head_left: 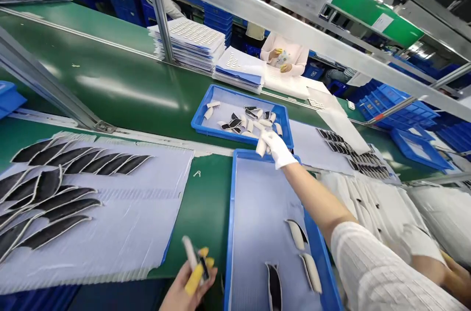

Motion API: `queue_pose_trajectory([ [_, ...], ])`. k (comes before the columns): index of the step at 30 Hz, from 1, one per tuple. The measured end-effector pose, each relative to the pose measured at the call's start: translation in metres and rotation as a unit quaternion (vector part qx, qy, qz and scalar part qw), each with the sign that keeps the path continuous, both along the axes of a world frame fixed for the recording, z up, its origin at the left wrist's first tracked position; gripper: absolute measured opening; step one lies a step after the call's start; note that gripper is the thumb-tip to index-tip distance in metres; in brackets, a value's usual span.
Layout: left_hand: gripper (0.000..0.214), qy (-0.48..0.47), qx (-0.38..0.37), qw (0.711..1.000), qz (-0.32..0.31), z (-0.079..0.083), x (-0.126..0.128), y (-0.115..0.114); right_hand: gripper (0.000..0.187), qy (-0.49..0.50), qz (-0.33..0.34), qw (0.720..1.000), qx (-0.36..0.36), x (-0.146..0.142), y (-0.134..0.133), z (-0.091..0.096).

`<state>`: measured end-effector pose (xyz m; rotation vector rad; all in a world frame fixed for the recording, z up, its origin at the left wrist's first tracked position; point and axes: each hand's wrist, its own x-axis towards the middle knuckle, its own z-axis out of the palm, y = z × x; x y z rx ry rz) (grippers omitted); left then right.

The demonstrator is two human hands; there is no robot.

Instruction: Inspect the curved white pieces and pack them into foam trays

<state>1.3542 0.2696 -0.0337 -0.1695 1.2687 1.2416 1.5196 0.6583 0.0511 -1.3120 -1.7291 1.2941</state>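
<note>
Factory line stuff: long green work surface [121,85] with a silver metal frame rail [294,21] cutting across overhead, stacks of white sheets [191,41] piled at the far side, and blue plastic crates [401,110] off to the right. Another person in a pale top [285,56] was working across the belt, hands up at chest height.

On the near left lay a white corrugated sheet [147,213] covered with rows of thin black curved blade-shaped pieces [66,164]. Straight ahead sat a shallow blue plastic tray [206,115] with a scatter of small white and black curved pieces in it. A second blue tray [231,232], closer in, held just three of the same slim curved pieces [298,235] near its bottom right corner.

Right hand [277,149], in a white glove, was stretched out over the near rim of the far tray, fingers curled around a small white curved piece [262,146], so it was held right at the gap between the two trays. The white ribbed sleeve [375,267] ran back from it across the near tray.

Left hand [189,286] was low at the bottom edge, bare apart from yellow finger covers [196,272], fingers closed round a narrow white strip [190,252] sticking up from the grip. It hung just left of the near tray.
</note>
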Motion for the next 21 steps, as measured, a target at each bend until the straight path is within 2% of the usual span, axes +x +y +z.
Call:
queue_pose_trajectory([
  [3, 0.071, -0.007, 0.076, 0.992, -0.097, 0.045, 0.005, 0.019, 0.047, 0.012, 0.052, 0.996, -0.078, 0.012, -0.109, 0.026],
  [5, 0.067, -0.008, 0.127, 0.979, -0.158, 0.069, 0.008, 0.024, 0.046, 0.041, 0.098, 0.983, -0.152, 0.015, -0.177, 0.042],
  [7, 0.06, -0.011, 0.158, 0.964, -0.214, 0.088, 0.011, 0.019, 0.045, 0.087, 0.124, 0.966, -0.208, 0.016, -0.231, 0.055],
  [9, 0.06, -0.016, 0.174, 0.951, -0.257, 0.102, 0.014, 0.008, 0.047, 0.132, 0.121, 0.958, -0.225, 0.016, -0.27, 0.063],
  [11, 0.063, -0.02, 0.184, 0.938, -0.292, 0.114, 0.014, -0.005, 0.049, 0.165, 0.104, 0.954, -0.226, 0.017, -0.295, 0.068],
  [14, 0.065, -0.02, 0.205, 0.916, -0.344, 0.126, 0.013, -0.021, 0.048, 0.186, 0.082, 0.953, -0.225, 0.019, -0.319, 0.074],
  [18, 0.062, -0.002, 0.233, 0.89, -0.392, 0.133, 0.009, -0.036, 0.048, 0.187, 0.065, 0.958, -0.209, 0.018, -0.339, 0.084],
  [21, 0.06, 0.015, 0.235, 0.887, -0.397, 0.137, 0.005, -0.043, 0.048, 0.18, 0.071, 0.961, -0.197, 0.014, -0.348, 0.088],
])
